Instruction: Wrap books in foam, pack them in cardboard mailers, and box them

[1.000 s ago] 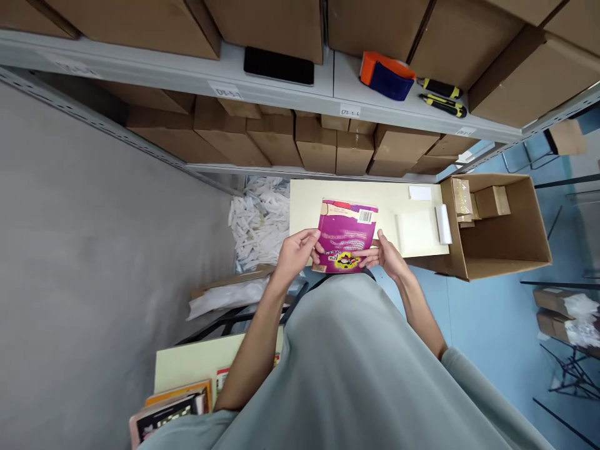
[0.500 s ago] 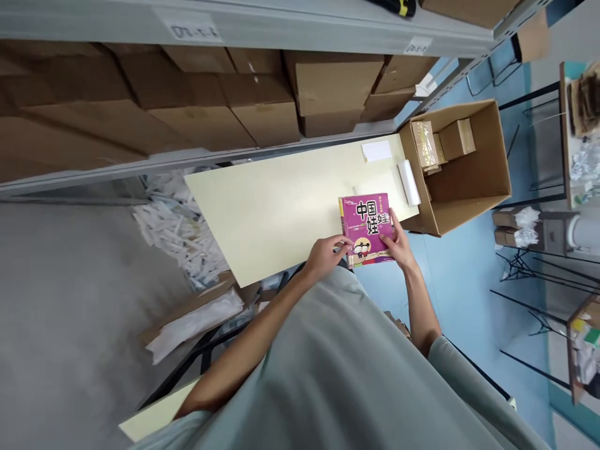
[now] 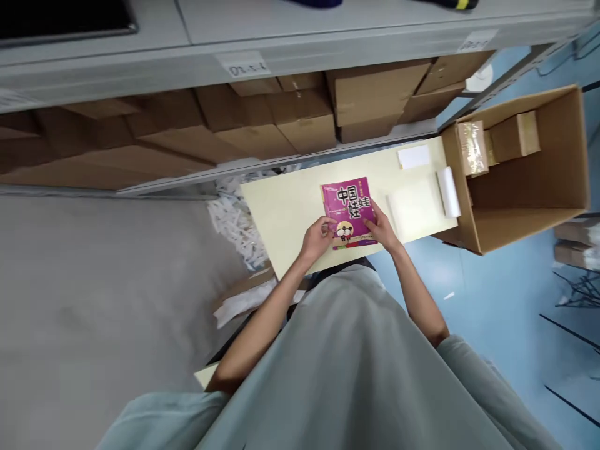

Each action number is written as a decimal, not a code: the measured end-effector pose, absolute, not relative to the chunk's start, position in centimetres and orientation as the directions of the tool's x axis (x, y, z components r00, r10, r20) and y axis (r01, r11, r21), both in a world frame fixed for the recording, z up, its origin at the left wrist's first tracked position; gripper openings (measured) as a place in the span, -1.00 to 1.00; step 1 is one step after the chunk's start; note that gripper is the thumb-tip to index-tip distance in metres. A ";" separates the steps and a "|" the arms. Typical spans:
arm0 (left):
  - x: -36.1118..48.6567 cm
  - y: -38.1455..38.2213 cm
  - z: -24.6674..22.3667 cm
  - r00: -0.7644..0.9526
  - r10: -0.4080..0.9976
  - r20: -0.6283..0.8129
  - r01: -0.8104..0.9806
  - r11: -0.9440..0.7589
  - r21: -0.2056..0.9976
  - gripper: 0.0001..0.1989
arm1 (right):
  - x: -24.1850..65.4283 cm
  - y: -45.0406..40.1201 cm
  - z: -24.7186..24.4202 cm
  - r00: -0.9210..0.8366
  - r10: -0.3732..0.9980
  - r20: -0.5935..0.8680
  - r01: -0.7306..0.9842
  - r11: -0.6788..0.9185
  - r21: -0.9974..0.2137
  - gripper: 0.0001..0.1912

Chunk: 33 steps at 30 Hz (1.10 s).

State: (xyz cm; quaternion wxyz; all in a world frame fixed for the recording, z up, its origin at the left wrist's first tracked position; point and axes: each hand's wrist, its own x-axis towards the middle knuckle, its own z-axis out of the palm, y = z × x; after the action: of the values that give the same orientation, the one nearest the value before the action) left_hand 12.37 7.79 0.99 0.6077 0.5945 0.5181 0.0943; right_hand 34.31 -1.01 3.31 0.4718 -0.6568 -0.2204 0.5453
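A purple book with large Chinese characters and a cartoon figure on its cover is held above the pale board. Along its lower edge another printed edge shows, perhaps a second book underneath; I cannot tell. My right hand grips the right side, thumb on the cover and fingers beneath. My left hand is closed at the lower left edge, its fingertips pinching the book there. On the board to the right lie a white card and a white roll.
An open cardboard box with smaller taped boxes inside stands at the board's right end. Brown cartons line the shelf behind. White scraps are heaped past the board's left end.
My view has shifted, so shelf and box appear farther right. Both hands have carried the book left and farther in over the board, away from its right end. Both still hold it.
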 end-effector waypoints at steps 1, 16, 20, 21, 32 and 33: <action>10.3 8.9 0.1 0.380 0.750 -0.541 0.514 0.315 0.798 -0.72 | 32.6 1.1 1.9 0.247 0.814 -0.525 -0.245 -0.472 -0.847 -0.11; -1.4 18.5 -3.4 -0.141 0.836 -0.531 0.357 0.543 0.760 -0.72 | 20.3 10.8 -5.2 -0.093 0.703 -0.705 -0.219 -0.705 -0.674 -0.49; 1.4 15.6 -3.0 0.046 0.850 -0.524 0.370 0.473 0.800 -0.78 | 25.2 5.2 -2.9 -0.068 0.660 -0.749 -0.211 -0.743 -0.635 -0.64; 2.7 14.7 -3.1 0.108 0.842 -0.529 0.388 0.454 0.802 -0.79 | 26.6 3.6 -2.1 -0.038 0.656 -0.754 -0.214 -0.742 -0.635 -0.66; 23.2 4.0 -1.1 0.681 0.529 -0.506 0.461 0.226 0.858 -0.78 | 40.9 -15.0 7.9 0.520 0.508 -0.687 -0.348 -0.608 -0.713 -0.73; 24.1 3.3 -0.9 0.694 0.524 -0.495 0.461 0.205 0.864 -0.77 | 42.1 -16.2 8.0 0.561 0.480 -0.675 -0.348 -0.602 -0.718 -0.72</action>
State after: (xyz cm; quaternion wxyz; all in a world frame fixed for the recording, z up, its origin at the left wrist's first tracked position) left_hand 24.06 3.32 -0.90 0.6708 0.6299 0.3906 0.0235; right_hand 42.12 -16.24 8.03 0.4438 -0.7638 -0.0430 0.4667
